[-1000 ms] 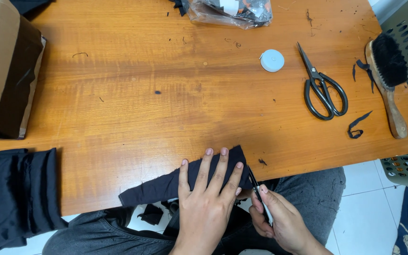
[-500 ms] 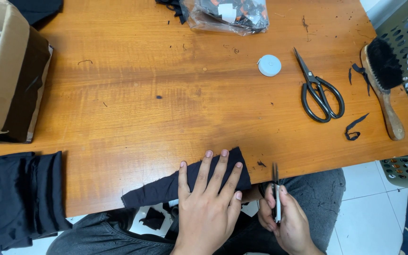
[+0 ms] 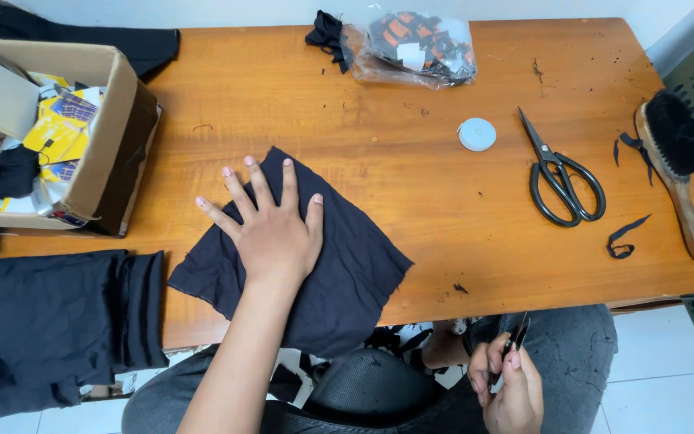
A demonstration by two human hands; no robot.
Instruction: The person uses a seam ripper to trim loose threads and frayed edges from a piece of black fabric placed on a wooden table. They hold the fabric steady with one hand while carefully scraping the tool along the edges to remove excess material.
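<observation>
Here, the left hand (image 3: 271, 229) lies spread flat on a black cloth (image 3: 339, 269) on the table (image 3: 411, 177), while the right hand (image 3: 508, 382), below the table's edge, pinches small snips (image 3: 516, 337).

Left hand (image 3: 273, 229) lies flat, fingers (image 3: 252, 183) spread, on a black cloth piece (image 3: 339, 265) at the near edge of the wooden table (image 3: 411, 177); part of the cloth hangs over that edge. Right hand (image 3: 512, 386) is below the table edge, over the lap, pinching small black snips (image 3: 516, 336). Right of the cloth: white round tape measure (image 3: 476, 134), then black scissors (image 3: 560, 181), then wooden brush (image 3: 679, 173) with black scraps near it. Left of the cloth: open cardboard box (image 3: 102, 153) and folded black fabric (image 3: 50, 321). Beyond the cloth: clear plastic bag (image 3: 411, 48).
</observation>
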